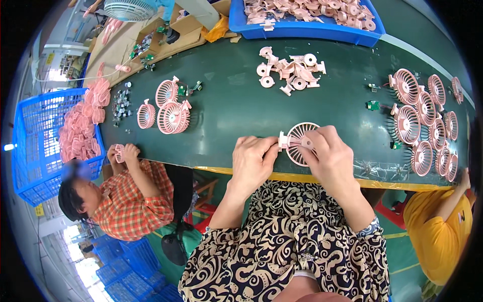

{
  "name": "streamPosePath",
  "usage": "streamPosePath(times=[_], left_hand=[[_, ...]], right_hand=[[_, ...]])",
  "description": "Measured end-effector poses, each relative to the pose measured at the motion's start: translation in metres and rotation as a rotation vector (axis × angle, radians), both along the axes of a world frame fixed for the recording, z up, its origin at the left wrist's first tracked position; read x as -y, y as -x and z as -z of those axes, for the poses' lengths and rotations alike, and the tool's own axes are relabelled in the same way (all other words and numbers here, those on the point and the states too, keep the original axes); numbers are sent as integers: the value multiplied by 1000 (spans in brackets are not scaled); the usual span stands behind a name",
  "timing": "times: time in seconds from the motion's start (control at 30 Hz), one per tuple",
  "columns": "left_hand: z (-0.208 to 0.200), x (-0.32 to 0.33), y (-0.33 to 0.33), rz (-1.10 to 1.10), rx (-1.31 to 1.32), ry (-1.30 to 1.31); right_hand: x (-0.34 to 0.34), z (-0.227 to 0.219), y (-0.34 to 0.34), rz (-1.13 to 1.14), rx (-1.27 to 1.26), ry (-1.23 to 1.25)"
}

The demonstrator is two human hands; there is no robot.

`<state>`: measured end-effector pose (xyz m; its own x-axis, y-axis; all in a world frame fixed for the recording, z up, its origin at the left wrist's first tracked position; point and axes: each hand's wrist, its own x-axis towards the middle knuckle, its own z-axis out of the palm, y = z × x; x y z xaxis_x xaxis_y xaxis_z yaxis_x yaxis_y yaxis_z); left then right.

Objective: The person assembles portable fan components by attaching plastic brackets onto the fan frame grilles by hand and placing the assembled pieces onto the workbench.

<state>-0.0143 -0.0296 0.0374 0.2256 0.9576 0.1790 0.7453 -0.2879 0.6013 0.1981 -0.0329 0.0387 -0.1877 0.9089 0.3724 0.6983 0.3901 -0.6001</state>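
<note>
Gripping the edge of a pale pink, round, ribbed plastic fan guard (297, 157) at its small squared plastic tab (284, 140), the left hand (255, 158) has thumb and forefinger closed on that tab, while the right hand (329, 153) pinches a pale pink plastic bracket with a round, holed end (306, 143) over the guard's open ribs. The guard is just above the table's near edge, in front of the wearer's chest, between the two hands; whether it touches the surface cannot be told. To handle this well, the left grip should probably stay on the solid tab, since the thin ribs look likely to flex, and the right fingers would do best to keep the bracket square to the tab, pressing gently and evenly rather than twisting. The bracket's far end is hidden by the fingers, so its seating deserves a check by eye. Beyond the hands, on the dark green tabletop (226, 95), lies a loose heap of similar pink brackets (298, 75), near a blue plastic tray (311, 34) filled with more. Three ribbed pink guards (172, 119) stand to the left, and a larger group of guards (407, 124) to the right, beside a small green circuit board (373, 105). Farther left, a co-worker in a red checked shirt (132, 207) sits by a blue plastic crate (40, 138).
</note>
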Motion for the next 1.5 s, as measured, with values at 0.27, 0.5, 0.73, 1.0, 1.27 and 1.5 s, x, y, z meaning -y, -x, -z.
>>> streamPosePath(times=[0.27, 0.5, 0.73, 1.0, 1.27, 1.5], left_hand=[[3, 4, 5, 23, 12, -206], [10, 7, 10, 13, 65, -20], [7, 3, 7, 37, 75, 54], [-1, -1, -2, -39, 101, 195], [7, -4, -15, -103, 58, 164], [14, -1, -20, -93, 94, 86]], right_hand=[[0, 8, 10, 33, 82, -4], [-6, 11, -2, -93, -2, 56], [-7, 7, -1, -123, 136, 76], [-14, 3, 3, -174, 265, 123], [-14, 4, 3, -153, 231, 114], [-9, 2, 5, -131, 216, 118]])
